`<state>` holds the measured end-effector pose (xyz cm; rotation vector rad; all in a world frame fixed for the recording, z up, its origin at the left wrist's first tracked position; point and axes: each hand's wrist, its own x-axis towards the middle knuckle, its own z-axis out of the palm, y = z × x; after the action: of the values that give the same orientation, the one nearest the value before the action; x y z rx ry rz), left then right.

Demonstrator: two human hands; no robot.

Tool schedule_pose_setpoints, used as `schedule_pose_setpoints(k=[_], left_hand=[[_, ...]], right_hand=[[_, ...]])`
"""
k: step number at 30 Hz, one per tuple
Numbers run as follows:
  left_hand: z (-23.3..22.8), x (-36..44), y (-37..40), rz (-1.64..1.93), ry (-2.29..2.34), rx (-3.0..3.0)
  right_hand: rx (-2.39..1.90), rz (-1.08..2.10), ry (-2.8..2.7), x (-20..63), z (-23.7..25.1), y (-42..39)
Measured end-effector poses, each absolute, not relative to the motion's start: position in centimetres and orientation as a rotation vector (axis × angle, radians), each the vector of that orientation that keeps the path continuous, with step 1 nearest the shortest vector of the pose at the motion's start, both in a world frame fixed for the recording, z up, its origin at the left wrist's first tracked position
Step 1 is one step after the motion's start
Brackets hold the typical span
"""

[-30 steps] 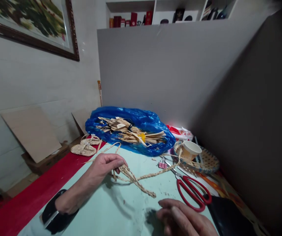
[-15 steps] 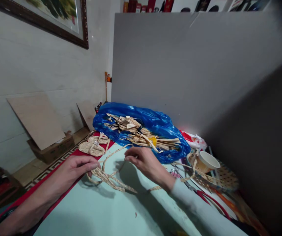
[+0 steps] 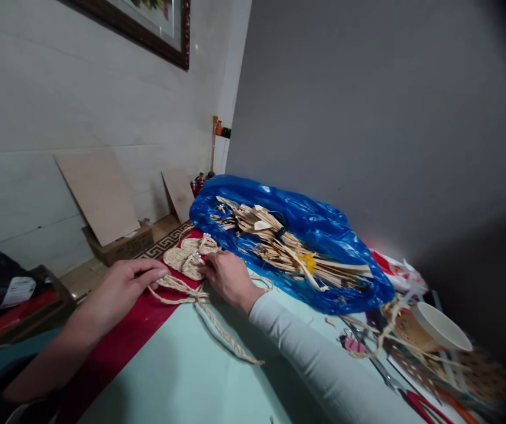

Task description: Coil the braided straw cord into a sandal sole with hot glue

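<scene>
My left hand (image 3: 123,285) is closed, thumb and fingers pinching a looped bundle of braided straw cord (image 3: 177,288). From the bundle, one braided end trails across the pale green mat (image 3: 156,365). My right hand (image 3: 230,281) is bent with its fingers drawn together at the near edge of a small pair of woven straw slippers (image 3: 186,259), which carry shiny beads on their straps. Whether those fingertips grip the slipper or a strand of cord is hidden. The slippers lie on a red cloth (image 3: 140,321).
Behind my right hand lies a blue plastic bag (image 3: 323,212) with bundled dry straw strips (image 3: 270,235). To the right are red-handled scissors (image 3: 394,383), a pink binder clip (image 3: 352,343), a paper cup (image 3: 440,327) and a woven basket (image 3: 486,365). A grey panel (image 3: 345,94) stands behind.
My right hand has moved left, from above the cord to the slippers. The left hand still pinches the cord bundle, now nearer the slippers. The view has tilted down and turned.
</scene>
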<state>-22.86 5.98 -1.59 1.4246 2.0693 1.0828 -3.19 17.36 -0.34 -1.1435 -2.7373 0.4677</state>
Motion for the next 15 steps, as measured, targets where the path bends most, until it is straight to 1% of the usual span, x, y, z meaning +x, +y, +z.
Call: schedule_pose_setpoints(k=[3,6,15], left_hand=[[-1.9,-23.3,6.0,0.965,2.074,1.449],[-2.0,-23.5,5.9,0.921,2.089,1.451],[-2.4,-23.2,6.0,0.863,2.056,1.426]], right_hand=[[-1.142,0.476,-2.690,-3.1,-0.7,17.2],[-1.149,0.525,-2.615,-2.7,-0.8,17.1],[-1.156,0.786,-2.310,-0.9,-1.9,17.2]])
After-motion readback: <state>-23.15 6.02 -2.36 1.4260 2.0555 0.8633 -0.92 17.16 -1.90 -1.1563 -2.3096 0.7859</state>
